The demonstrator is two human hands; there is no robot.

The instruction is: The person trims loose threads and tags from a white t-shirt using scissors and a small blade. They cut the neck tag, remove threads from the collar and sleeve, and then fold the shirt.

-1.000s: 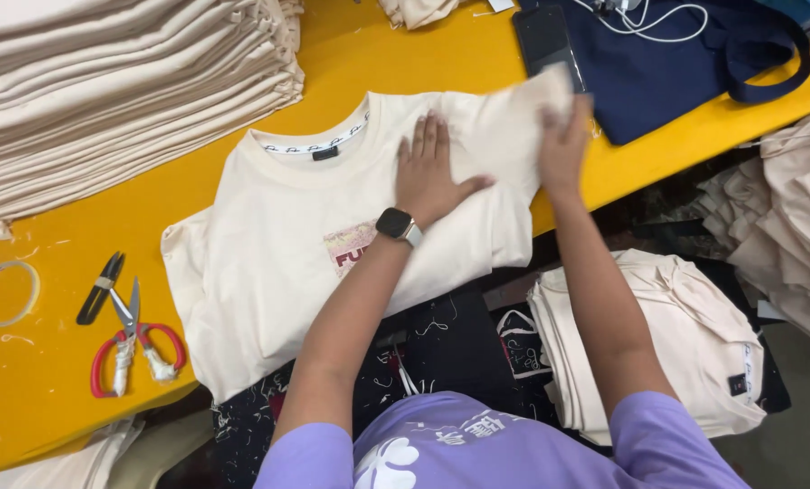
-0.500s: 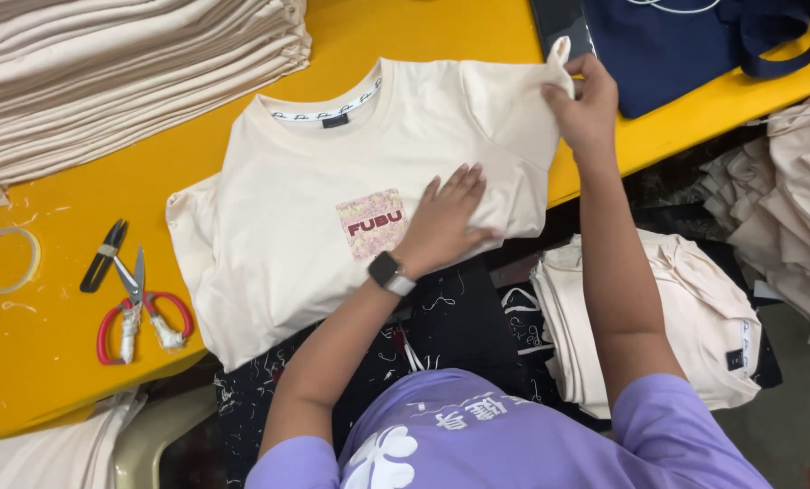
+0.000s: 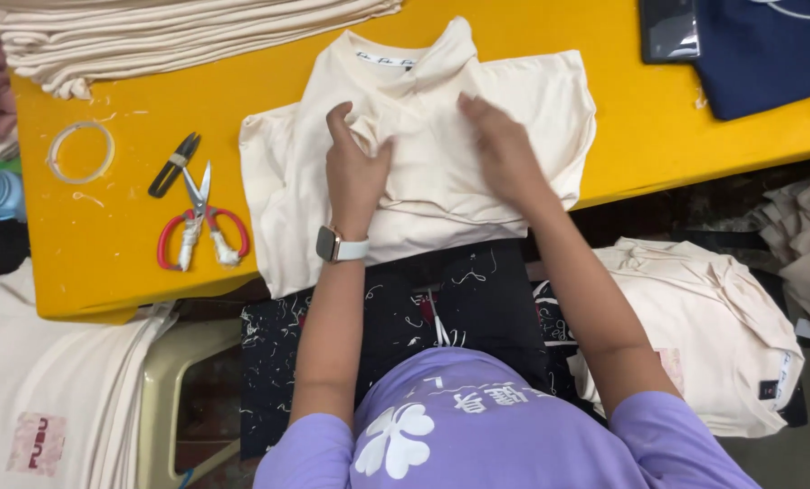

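Both hands press flat on the cream T-shirt [image 3: 441, 172] at the yellow table's [image 3: 133, 272] near edge: left hand [image 3: 355, 167] pinching a fold, right hand [image 3: 505, 149] spread open, gripping nothing. Folding looks midway; the next tuck needs smoothing. Open tabletop lies at 3 o'clock; red-handled scissors [image 3: 197, 226] sit at 9 o'clock.

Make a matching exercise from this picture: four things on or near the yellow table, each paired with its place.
Things:
1. Red-handled scissors
2. Ring of clear tape
3. Cream cotton T-shirt
4. Navy blue cloth bag

Places:
A. Top right corner
B. Under both hands
C. Near the table's left edge
D. Left of the T-shirt, beside a black clip

Pairs: 1-D, 2-C, 3-B, 4-A
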